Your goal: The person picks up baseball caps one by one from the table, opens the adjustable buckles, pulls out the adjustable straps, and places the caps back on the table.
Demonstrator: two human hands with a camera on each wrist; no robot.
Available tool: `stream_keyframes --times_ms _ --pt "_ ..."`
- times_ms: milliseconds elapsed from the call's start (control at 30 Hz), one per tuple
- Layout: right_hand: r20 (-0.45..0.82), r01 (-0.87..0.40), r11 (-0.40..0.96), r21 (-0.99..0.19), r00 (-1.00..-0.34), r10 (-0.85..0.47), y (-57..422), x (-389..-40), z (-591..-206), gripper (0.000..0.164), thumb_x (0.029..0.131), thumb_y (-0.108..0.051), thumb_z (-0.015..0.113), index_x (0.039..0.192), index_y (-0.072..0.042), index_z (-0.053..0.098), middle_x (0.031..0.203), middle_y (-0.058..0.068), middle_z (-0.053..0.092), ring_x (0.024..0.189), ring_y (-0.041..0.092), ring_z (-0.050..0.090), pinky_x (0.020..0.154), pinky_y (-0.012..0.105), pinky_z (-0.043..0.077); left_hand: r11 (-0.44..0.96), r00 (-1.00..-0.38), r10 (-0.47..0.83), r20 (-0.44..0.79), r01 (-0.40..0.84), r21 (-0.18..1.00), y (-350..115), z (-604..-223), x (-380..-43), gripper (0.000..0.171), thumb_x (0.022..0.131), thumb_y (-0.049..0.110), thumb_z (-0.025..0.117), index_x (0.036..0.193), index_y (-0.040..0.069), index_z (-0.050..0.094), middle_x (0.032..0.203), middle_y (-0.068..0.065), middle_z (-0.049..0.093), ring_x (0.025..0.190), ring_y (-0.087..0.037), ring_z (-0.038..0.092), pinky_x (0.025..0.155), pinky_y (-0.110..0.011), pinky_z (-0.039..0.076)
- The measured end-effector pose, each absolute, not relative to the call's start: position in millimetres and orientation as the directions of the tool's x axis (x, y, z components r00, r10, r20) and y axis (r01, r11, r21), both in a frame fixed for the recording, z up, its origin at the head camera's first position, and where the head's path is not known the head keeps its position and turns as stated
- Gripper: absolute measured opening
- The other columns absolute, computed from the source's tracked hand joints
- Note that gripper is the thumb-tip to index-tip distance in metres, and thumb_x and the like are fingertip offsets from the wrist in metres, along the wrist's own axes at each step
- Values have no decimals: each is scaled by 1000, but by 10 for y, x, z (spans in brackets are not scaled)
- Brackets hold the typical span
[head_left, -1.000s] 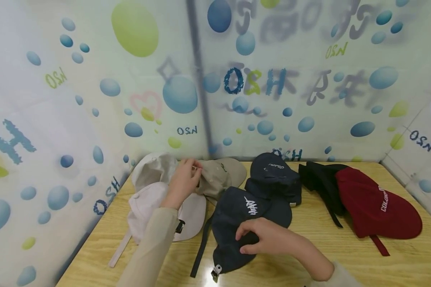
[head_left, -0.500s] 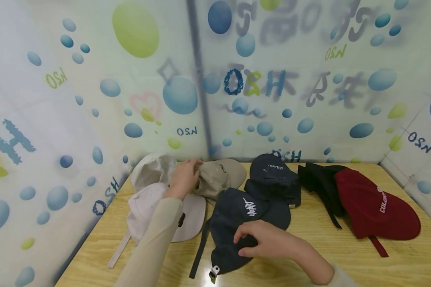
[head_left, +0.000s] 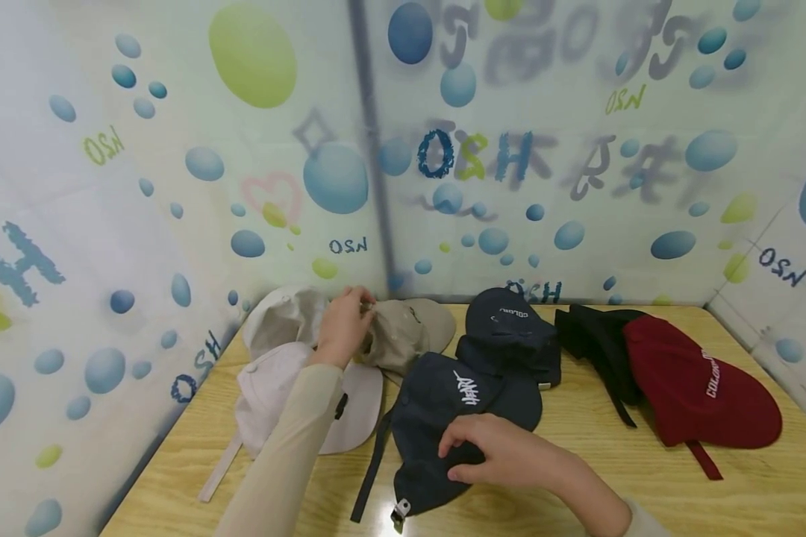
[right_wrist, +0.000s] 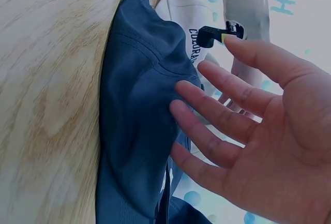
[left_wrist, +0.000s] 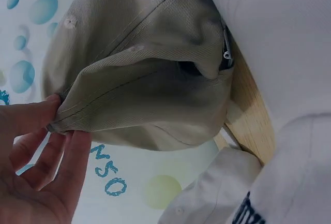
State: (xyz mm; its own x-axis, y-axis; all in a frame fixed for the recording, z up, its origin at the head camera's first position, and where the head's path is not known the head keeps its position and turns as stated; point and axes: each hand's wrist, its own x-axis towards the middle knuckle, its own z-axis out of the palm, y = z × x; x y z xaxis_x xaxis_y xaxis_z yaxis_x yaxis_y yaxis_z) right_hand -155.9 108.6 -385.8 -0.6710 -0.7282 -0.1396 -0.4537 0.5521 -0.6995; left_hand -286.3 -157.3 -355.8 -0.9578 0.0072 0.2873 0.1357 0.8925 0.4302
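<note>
The back edge of a khaki cap, opposite its brim, is pinched between the thumb and fingers of the left hand. That edge was perhaps chosen because thin cloth is easily gripped there, while the crown is left loose and folded. The cap is set at the far side of the table, between a white cap and a rear navy cap.

The right hand is held well apart from the left, its fingers spread and loosely bent, with nothing gripped. It is poised over a front navy cap; whether the cloth is touched cannot be told.

The caps appear to be sorted by shade: a pale cap in front of the white one, the navy pair in the middle, a black cap beside a maroon cap at the right.

"HEART" can be read on the front navy cap and "COLOR" on the rear one — similar lettering, partly lost, is seen on the maroon. On the printed backdrop, "H2O" is shown mirrored.
</note>
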Motion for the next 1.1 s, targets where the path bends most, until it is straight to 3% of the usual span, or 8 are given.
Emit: stream_keyframes --times_ms 367,800,1100 --pt "-103 -459 503 -733 -655 -748 1144 -1515 -3851 18 94 -31 70 108 -21 69 108 -8 67 101 7 61 92 32 53 840 -871 21 491 282 464 -1546 -3402 -2823 9 96 11 66 102 8 60 108 -12 57 99 -27 66 84 -40 55" --pt "-76 -467 490 -736 -662 -746 1184 -1491 -3812 17 95 -33 67 109 -24 68 111 -10 66 105 8 61 92 32 52 823 -804 32 594 358 441 -1505 -3127 -2648 12 97 18 66 103 10 59 104 -10 52 89 -25 64 79 -36 56" --pt "-6 -516 501 -695 -692 -722 1178 -1490 -3765 14 96 -31 67 108 -24 68 109 -16 64 105 10 61 94 35 52 833 -765 75 640 401 382 -1413 -2933 -2485 16 97 23 65 103 9 61 98 -9 51 78 -22 56 72 -33 52"
